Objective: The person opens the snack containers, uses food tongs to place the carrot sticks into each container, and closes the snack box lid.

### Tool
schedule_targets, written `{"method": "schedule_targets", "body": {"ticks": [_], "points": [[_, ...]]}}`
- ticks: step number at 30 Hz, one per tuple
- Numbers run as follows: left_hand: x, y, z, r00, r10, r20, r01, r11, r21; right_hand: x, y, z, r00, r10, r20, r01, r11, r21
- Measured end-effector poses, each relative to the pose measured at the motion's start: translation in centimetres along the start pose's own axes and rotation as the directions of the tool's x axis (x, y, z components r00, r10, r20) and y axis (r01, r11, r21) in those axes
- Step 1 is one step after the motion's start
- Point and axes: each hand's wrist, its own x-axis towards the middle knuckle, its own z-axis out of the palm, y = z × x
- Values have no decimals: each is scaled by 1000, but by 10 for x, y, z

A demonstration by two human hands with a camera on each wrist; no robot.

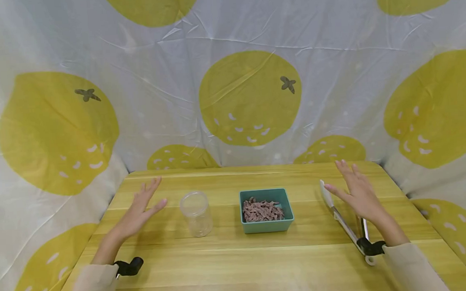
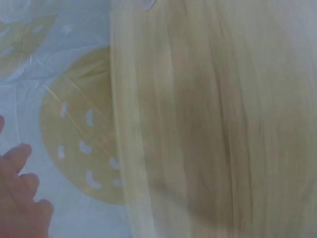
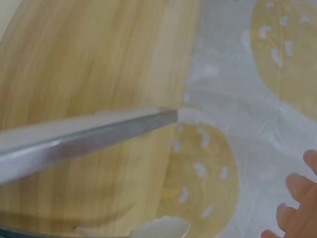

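Note:
My left hand (image 1: 139,210) is raised over the left of the table, fingers spread and holding nothing. Beside it stands a clear, see-through jar (image 1: 197,214), upright. In the middle sits a teal rectangular container (image 1: 268,226) with shredded brownish-pink pieces (image 1: 262,209) in it. Over on the right, my right hand (image 1: 360,194) hovers with its fingers extended, above a pair of tongs (image 1: 345,224) with metal arms and a whitish tip. That hand and wrist partly cover the tongs. A metal arm of the tongs (image 3: 89,136) crosses the right wrist view, close to the camera.
The wooden table (image 1: 225,272) has its far edge near a white curtain (image 1: 152,92) printed with large yellow fruit. The cloth also hangs along both sides. Each wrist wears a black camera mount, such as the left one (image 1: 129,266).

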Motion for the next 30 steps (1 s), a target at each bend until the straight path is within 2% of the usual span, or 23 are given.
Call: {"method": "schedule_targets", "body": {"ticks": [3, 6, 15, 20, 25, 30], "points": [[-1, 1, 4, 1000, -2, 18, 4, 995, -95, 1, -9, 1, 1000, -11, 8, 10, 999, 34], [-2, 3, 9, 999, -7, 34, 13, 988, -153, 3, -18, 3, 999, -21, 25, 19, 997, 71], [-5, 9, 23, 999, 8, 39, 0, 981, -193, 7, -40, 18, 996, -70, 52, 58, 979, 197], [-7, 9, 31, 998, 52, 33, -42, 968, -245, 9, -53, 27, 993, -99, 63, 81, 968, 237], [-5, 8, 40, 993, 113, 35, -96, 944, -315, 12, -65, 35, 990, -121, 70, 96, 954, 283], [-6, 7, 49, 989, 144, 23, -127, 927, -354, 14, -78, 44, 987, -138, 86, 104, 942, 318]]}}
